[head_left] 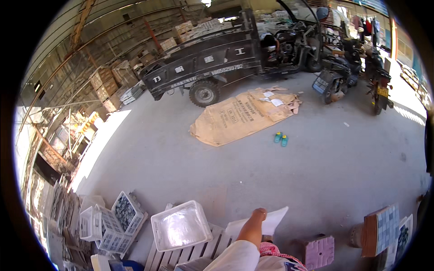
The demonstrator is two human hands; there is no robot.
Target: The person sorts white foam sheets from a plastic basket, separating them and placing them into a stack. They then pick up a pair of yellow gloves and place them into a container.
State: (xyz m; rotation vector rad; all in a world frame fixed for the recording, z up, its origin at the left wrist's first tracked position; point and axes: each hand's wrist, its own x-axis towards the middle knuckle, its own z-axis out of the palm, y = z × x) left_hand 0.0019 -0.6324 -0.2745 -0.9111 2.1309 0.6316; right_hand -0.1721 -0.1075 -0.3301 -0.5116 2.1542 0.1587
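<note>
My left hand (257, 217), at the end of a white sleeve, reaches forward at the bottom middle. Its fingers look closed at the upper edge of a white flat sheet (277, 221), which shows on both sides of the hand. The sheet lies tilted beside a slatted light-coloured bench (193, 251). On that bench, left of my arm, rests a white plastic tray (181, 226) with a shiny clear film inside. Red-and-white patterned cloth (270, 249) shows close to my body. My right hand does not show.
White crates (128, 212) with dark pieces stand at the left. A pink stool (319, 252) and a stack faced with blue-grey tiles (385, 229) are at the right. Beyond lie green slippers (280, 139), a flattened brown sack (239, 118), a cargo tricycle (203, 63) and motorbikes (337, 79).
</note>
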